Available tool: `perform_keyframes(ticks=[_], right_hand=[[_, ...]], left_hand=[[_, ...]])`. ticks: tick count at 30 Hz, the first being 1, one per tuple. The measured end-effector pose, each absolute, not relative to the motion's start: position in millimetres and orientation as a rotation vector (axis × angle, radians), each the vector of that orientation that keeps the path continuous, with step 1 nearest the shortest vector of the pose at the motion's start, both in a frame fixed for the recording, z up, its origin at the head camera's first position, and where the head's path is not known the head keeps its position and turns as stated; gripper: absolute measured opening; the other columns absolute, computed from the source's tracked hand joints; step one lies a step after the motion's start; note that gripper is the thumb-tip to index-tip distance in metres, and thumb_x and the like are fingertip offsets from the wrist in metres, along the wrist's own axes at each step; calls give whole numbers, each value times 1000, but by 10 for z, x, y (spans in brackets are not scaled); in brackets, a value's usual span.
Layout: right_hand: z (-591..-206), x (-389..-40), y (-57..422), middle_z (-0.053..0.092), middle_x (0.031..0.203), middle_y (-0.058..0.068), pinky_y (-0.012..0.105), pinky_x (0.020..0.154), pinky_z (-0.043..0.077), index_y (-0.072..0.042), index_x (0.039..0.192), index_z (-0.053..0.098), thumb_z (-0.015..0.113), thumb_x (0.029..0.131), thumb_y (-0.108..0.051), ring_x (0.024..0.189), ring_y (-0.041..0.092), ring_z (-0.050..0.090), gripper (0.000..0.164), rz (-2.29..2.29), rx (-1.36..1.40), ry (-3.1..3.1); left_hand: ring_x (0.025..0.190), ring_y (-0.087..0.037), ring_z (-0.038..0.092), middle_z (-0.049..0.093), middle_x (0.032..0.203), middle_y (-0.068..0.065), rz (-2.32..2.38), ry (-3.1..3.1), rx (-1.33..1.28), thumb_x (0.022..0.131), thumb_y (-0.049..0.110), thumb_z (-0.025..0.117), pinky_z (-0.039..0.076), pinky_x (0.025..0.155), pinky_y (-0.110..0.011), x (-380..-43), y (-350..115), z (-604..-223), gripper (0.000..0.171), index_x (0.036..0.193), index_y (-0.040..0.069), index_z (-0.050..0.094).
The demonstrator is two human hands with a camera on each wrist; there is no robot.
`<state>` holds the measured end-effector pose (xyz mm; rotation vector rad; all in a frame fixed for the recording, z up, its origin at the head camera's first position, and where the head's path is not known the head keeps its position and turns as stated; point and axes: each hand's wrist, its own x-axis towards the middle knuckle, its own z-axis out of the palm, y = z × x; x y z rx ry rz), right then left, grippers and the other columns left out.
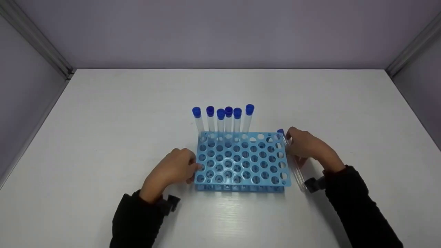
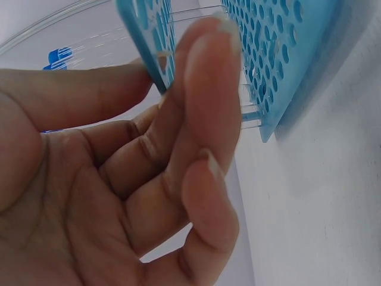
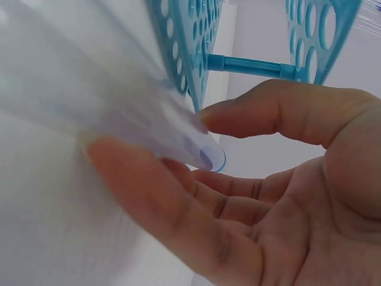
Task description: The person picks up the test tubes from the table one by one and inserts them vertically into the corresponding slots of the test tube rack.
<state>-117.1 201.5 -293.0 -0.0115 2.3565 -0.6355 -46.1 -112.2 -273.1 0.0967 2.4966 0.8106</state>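
A light blue test tube rack [image 1: 243,186] with rows of round holes stands on the table. Several clear test tubes [image 1: 220,125] with blue caps stand upright along its back row. At the rack's left edge, my left hand [image 1: 177,167] grips the upper plate, thumb on top and fingers below, as the left wrist view also shows. Beside the right edge, my right hand [image 1: 306,146] pinches a clear test tube [image 1: 299,177] between thumb and fingers. That tube slants alongside the rack, its blue cap [image 1: 280,131] at the far end, partly hidden by the hand.
The white table [image 1: 120,103] reaches to a pale back wall [image 1: 227,34], with side walls at left and right. A black wrist mount [image 1: 315,185] on the right arm sits close to the near end of the slanting tube.
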Motion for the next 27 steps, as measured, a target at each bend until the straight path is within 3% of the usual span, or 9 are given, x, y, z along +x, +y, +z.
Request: perform_keyframes(ticks=[9, 27], right_hand=[[-2855, -1182, 2068, 50, 103, 23, 32, 54, 52, 5, 125, 33, 56, 86, -5, 66, 23, 60, 46, -674, -9, 2351], [-2519, -1151, 2231, 45, 101, 22, 34, 59, 53, 5, 113, 34, 56, 84, -2, 72, 24, 61, 37, -860, -134, 2385]], left_hand=[[54, -16, 53, 59, 56, -3, 786, 2489, 80, 88, 14, 60, 39, 57, -28, -471, -1123, -2738, 17, 75, 3, 62], [57, -17, 51, 57, 56, -3, 769, 2487, 60, 88, 14, 61, 39, 59, -29, -467, -1118, -2755, 16, 76, 3, 63]])
